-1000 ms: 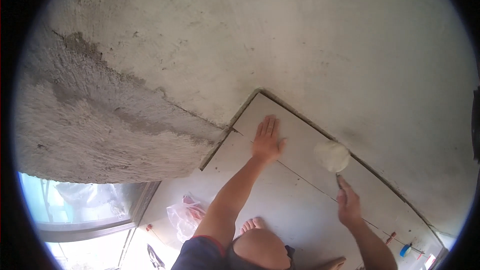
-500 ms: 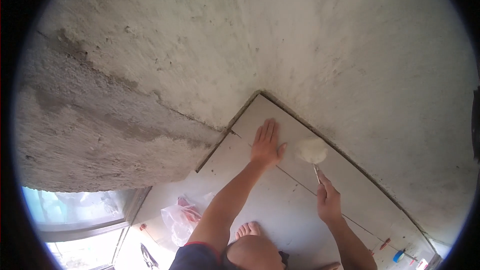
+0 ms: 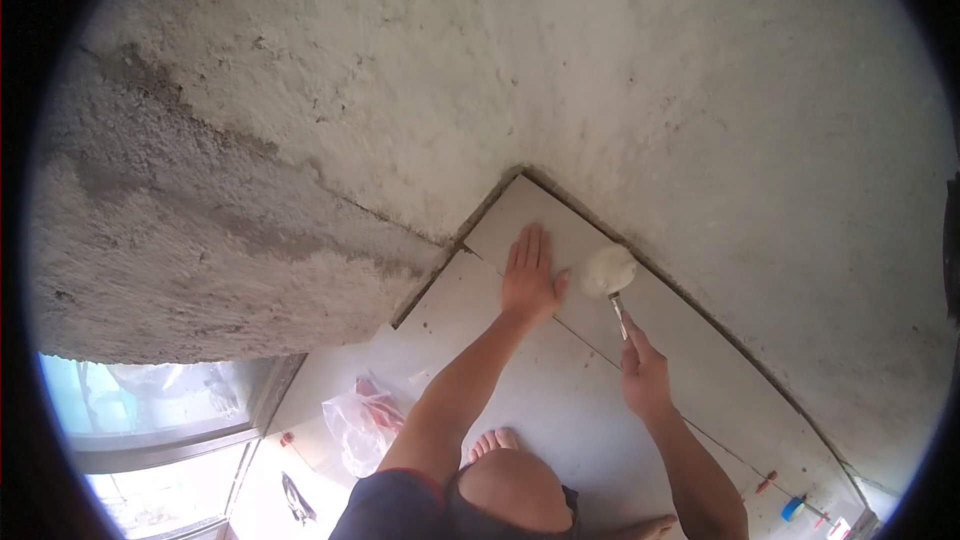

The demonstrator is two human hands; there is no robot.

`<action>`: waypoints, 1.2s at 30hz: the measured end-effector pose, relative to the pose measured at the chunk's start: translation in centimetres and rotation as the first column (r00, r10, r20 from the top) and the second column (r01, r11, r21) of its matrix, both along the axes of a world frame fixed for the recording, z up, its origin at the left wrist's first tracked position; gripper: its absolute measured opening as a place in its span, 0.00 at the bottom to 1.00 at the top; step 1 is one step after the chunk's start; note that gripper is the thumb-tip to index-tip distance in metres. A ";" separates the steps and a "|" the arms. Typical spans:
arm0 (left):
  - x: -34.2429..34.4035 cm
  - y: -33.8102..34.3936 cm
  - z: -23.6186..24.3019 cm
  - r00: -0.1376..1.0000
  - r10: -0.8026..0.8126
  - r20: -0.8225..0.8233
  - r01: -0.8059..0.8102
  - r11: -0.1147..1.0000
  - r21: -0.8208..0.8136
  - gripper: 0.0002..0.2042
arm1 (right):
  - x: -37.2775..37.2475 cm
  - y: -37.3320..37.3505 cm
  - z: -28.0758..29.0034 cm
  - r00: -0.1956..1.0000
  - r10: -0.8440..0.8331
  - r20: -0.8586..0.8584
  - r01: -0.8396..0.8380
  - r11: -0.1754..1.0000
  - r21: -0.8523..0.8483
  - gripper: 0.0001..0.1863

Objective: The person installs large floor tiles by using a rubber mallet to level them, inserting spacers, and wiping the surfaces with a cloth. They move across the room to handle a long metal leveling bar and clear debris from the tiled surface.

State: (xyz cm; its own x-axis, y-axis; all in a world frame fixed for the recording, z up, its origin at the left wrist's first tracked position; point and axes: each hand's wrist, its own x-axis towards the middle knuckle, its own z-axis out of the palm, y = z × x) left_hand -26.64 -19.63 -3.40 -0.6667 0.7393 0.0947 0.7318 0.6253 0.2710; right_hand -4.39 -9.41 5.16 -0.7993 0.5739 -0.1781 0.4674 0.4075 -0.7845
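Note:
My left hand (image 3: 533,275) lies flat on a pale floor tile (image 3: 690,335) close to the corner, palm down with the fingers stretched out. A rubber mallet (image 3: 608,271) with a whitish head is in my right hand (image 3: 646,372), the fingers wrapped round its handle. The mallet's head is over the same tile, just right of my left hand; whether it touches the surface I cannot tell. A thin dark joint separates this tile from the neighbouring tile (image 3: 540,390) nearer to me.
Rough plastered walls (image 3: 250,190) meet at the corner, with a narrow gap along the tile edges. A clear plastic bag (image 3: 355,435) with reddish contents lies left of my arm. Red tile clips (image 3: 766,481) and a blue roll (image 3: 792,509) sit at the lower right. A window (image 3: 160,410) stands lower left.
The mallet and my right hand have moved slightly up and left; its head, blurred before, now shows more sharply. My left hand remains flat on the tile.

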 end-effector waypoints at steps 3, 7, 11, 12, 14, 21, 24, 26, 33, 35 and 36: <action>1.2 -0.8 -0.9 0.999 0.041 -0.008 -0.041 0.999 0.011 0.34 | 1.6 -0.2 -0.9 0.991 0.011 -0.131 -0.006 0.999 0.039 0.21; 2.5 -2.4 -0.9 0.999 0.039 0.035 -0.037 0.998 -0.060 0.35 | 0.8 0.2 -1.0 0.996 0.029 0.085 -0.028 0.999 -0.018 0.23; 2.8 -2.3 -0.8 0.998 0.048 0.048 -0.046 0.998 -0.040 0.35 | 1.3 -0.2 -0.2 0.999 -0.008 -0.045 0.005 0.998 -0.060 0.22; 3.0 -1.9 -0.7 0.998 0.045 0.053 -0.043 0.998 -0.037 0.35 | 1.9 0.1 -2.0 0.998 0.031 -0.058 -0.025 0.994 0.102 0.21; 2.5 -2.3 -0.7 0.998 0.035 0.042 -0.033 0.998 -0.049 0.35 | 0.7 -0.4 -1.2 0.994 0.072 -0.078 -0.050 0.966 0.255 0.20; 2.7 -2.5 -1.0 0.996 0.020 0.082 -0.018 0.999 -0.028 0.35 | 0.6 -0.9 -0.3 1.000 0.025 -0.003 -0.025 1.000 -0.017 0.19; 2.3 -2.9 -0.7 0.997 0.051 0.058 -0.045 0.994 -0.101 0.35 | 0.0 -1.2 0.1 0.999 0.028 0.040 -0.026 0.998 -0.049 0.19; 2.8 -2.6 -0.4 0.997 0.043 0.057 -0.041 0.998 -0.045 0.35 | 1.0 -1.2 -0.7 0.998 0.018 -0.064 -0.018 1.000 -0.005 0.20; 2.5 -2.7 -0.5 0.997 0.032 0.075 -0.020 0.988 -0.154 0.36 | 1.5 1.1 3.7 0.974 0.114 0.194 -0.085 0.985 -0.150 0.18; 2.7 -2.1 -0.7 0.999 0.041 0.036 -0.032 0.977 -0.210 0.37 | 3.2 1.6 3.3 0.989 0.095 0.112 -0.084 0.991 -0.103 0.17; 3.1 -2.2 -1.1 0.997 0.021 0.074 -0.005 0.978 -0.210 0.37 | 4.1 1.4 2.0 0.993 0.076 -0.086 -0.076 0.997 0.007 0.18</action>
State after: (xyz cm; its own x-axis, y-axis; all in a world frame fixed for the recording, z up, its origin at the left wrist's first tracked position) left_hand -23.50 -21.87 -4.45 -0.6754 0.7289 -0.1118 0.7061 0.6830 0.1871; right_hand -0.31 -7.98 7.15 -0.8530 0.5114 -0.1043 0.3654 0.4425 -0.8189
